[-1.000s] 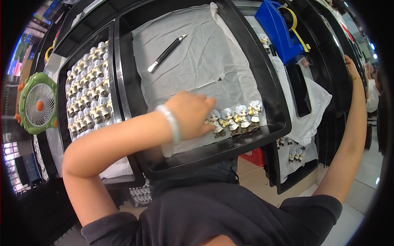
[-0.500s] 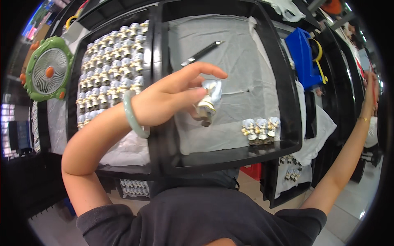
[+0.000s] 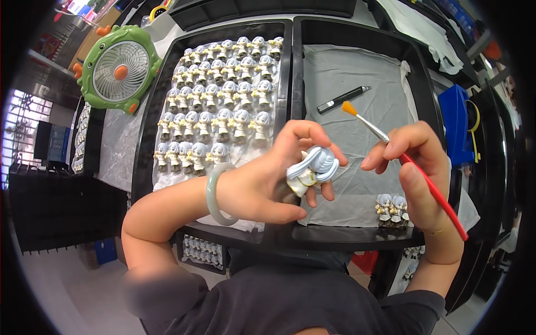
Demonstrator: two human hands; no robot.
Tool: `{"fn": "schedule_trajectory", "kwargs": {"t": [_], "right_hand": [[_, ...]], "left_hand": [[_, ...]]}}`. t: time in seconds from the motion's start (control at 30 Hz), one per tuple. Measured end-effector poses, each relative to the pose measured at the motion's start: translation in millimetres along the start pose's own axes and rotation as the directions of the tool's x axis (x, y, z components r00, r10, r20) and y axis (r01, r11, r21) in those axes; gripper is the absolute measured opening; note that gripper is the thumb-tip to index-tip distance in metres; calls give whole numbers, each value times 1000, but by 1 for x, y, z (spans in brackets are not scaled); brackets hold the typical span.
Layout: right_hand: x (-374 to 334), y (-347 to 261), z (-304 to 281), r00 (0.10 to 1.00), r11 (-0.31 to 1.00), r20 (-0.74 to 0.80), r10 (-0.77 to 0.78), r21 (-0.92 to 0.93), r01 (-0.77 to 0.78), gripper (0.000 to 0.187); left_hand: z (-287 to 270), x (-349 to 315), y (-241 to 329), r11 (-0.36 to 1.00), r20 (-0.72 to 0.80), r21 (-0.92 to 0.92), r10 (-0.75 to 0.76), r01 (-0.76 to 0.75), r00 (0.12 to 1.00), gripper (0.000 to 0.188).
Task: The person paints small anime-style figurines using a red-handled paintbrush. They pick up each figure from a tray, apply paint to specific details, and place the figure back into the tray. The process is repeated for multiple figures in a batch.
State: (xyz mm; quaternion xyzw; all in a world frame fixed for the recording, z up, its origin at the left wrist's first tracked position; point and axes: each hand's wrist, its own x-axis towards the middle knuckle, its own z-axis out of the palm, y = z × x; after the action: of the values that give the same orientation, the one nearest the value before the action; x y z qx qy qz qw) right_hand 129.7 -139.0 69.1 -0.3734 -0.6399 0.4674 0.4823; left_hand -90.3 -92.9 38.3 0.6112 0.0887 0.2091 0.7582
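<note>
My left hand (image 3: pixel 262 184), with a pale green bangle at the wrist, holds a small figurine (image 3: pixel 312 170) with light blue-grey hair and a white outfit. The back of its hair faces up, and it lies tilted among my fingers. To its right, my right hand (image 3: pixel 421 173) grips a paintbrush (image 3: pixel 441 204) with a red handle and orange bristles pointing up and left. Bristles and figurine are apart. Both hands are above the right black tray (image 3: pixel 357 234), which is lined with a pale sheet. A few like figurines (image 3: pixel 391 209) stand at its near right corner, partly hidden by my right hand.
The left black tray (image 3: pixel 287 67) carries rows of matching figurines (image 3: pixel 226 92). A black pen-like tool (image 3: pixel 343 99) lies on the right tray's sheet. A green fan (image 3: pixel 120 72) stands far left; a blue holder (image 3: pixel 458 123) with yellow tape is at the right.
My right hand has come from the far right to above the tray, now with a red paintbrush. The figurine has been turned in my left hand. The view has shifted too.
</note>
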Motion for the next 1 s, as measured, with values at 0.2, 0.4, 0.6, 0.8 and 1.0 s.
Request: {"fn": "schedule_trajectory", "kwargs": {"t": [0.2, 0.4, 0.6, 0.8, 1.0], "right_hand": [[5, 23, -14, 997, 997, -27, 78, 3, -78, 18], [6, 21, -13, 999, 997, -20, 47, -55, -48, 19], [4, 22, -15, 995, 991, -61, 78, -107, -85, 25], [4, 24, -12, 994, 986, -44, 104, -126, -109, 26], [4, 24, -12, 992, 983, -30, 121, -136, -124, 27]], "left_hand": [[-4, 3, 6, 988, -45, -3, -151, 151, 987, 75], [-4, 0, -7, 924, -217, 369, -21, 102, 976, 73], [-3, 2, 8, 364, -196, 926, 249, 96, 948, 59], [1, -1, 11, 139, -197, 977, 303, 161, 932, 61], [1, -2, 12, 129, -184, 980, 302, 151, 935, 61]]}}
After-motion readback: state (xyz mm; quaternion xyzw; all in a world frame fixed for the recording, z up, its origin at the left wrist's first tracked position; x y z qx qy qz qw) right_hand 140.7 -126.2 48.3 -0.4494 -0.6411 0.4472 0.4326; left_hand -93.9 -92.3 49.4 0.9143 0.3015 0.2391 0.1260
